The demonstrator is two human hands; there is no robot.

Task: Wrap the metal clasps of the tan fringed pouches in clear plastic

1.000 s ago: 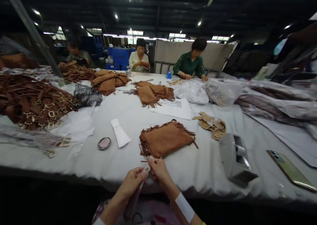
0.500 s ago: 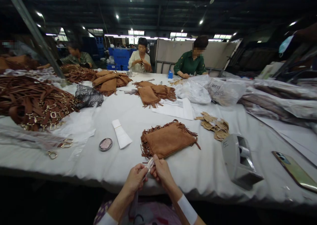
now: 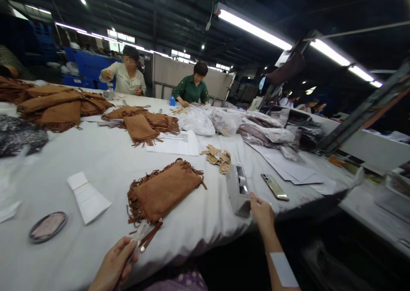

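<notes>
A brown fringed suede pouch (image 3: pixel 166 188) lies in front of me, with a brown strap pull (image 3: pixel 152 235) at its near corner. My left hand (image 3: pixel 120 257) is closed in a pinch on a thin clear plastic strip (image 3: pixel 141 231) just below that corner. At the front edge of a grey tape dispenser (image 3: pixel 237 192), my right hand (image 3: pixel 261 212) has its fingertips pressed together; whatever is between them is too small to make out.
Left of the pouch are a banded stack of white slips (image 3: pixel 88 197) and a round dish (image 3: pixel 48 227). Tan tags (image 3: pixel 218 157) and a phone (image 3: pixel 274 186) lie to the right. More suede pouches (image 3: pixel 141 128) lie further back. Two people work across the table.
The view has turned to the right. My right hand has left the pouch's corner and moved to the tape dispenser. My left hand still holds the clear strip; the brown pull now shows.
</notes>
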